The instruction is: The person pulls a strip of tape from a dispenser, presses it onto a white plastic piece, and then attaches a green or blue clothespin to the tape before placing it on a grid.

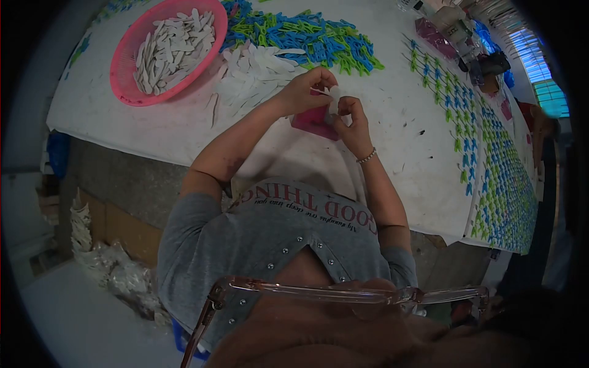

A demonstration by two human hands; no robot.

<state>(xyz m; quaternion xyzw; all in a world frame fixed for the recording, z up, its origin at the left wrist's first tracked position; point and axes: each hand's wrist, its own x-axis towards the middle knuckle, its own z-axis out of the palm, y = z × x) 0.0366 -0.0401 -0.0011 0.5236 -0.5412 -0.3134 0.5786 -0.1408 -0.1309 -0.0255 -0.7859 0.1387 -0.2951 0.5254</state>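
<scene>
Two hands pinch one pale piece: your left hand at its far end, your right hand nearer you. Its long axis points roughly away from you, above the pink block. Loose strips crowd your left, piled clips lie beyond. Bare counter opens rightward to clip rows; its near edge borders your shirt.

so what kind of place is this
Probably a workshop for hand work: a heap of blue and green parts, a pink basket of white pieces, and more coloured parts in rows on the white table.
</scene>
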